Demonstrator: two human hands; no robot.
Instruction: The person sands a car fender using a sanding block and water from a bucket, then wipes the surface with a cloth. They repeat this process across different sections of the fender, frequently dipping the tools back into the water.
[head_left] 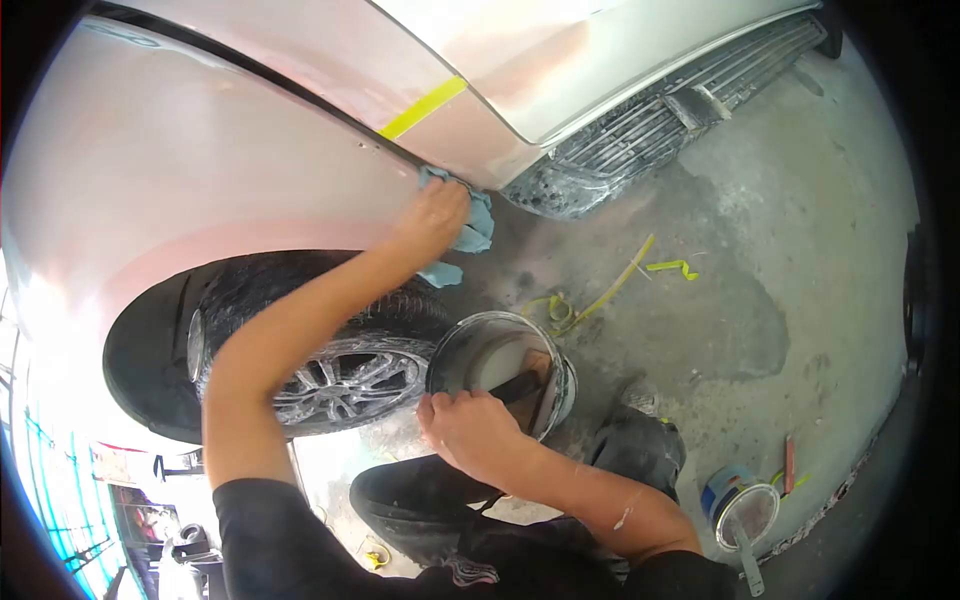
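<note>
My left hand (440,208) is closed on a light blue cloth (478,222), pressing it against the lower edge of the pale pinkish car panel (250,150), by the panel gap. More of the cloth hangs below my wrist. My right hand (470,428) is closed at the near rim of a bucket (487,322), beside the wheel; some fingertips are hidden. Inside the bucket are cloudy liquid, a dark block-like piece (517,386) and a brownish piece (541,362).
A dusty wheel (335,390) stands left of the bucket. Yellow-green tape (425,107) crosses the door panel above a ribbed side step (640,125). Loose tape strips (615,290) lie on the concrete floor. At lower right stands a can (750,512) with a scraper (748,565) across it.
</note>
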